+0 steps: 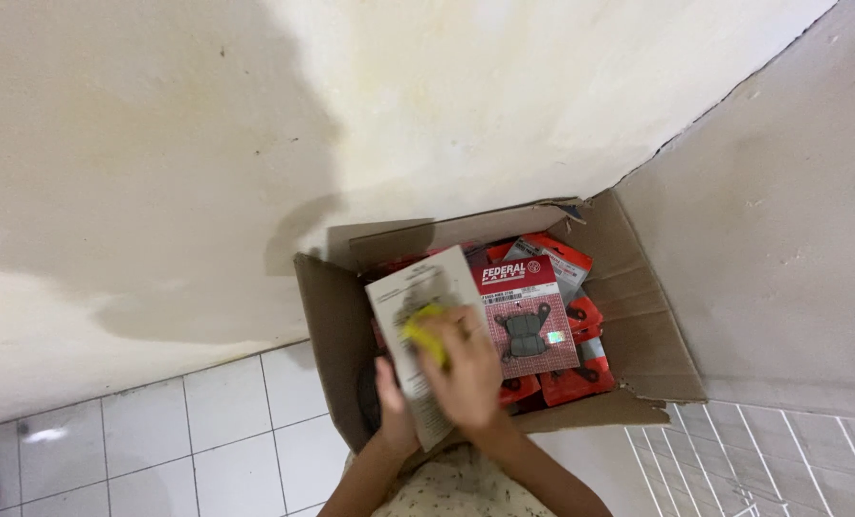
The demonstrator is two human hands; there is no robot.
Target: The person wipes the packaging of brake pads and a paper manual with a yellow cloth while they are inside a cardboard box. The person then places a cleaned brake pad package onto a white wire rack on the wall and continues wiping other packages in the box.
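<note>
Here, over the open cardboard box [643,330] of red brake-pad packs [526,316], the left hand [392,402] steadies a white-backed pack [422,325] while the right hand [466,369] presses a yellow cloth [425,335] against it.

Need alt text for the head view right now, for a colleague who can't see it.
Two bare hands work over an open cardboard box of red carded parts packs in a tiled corner: the left hand grips a pale printed card from below, while the right hand presses a yellow object against it.
</note>
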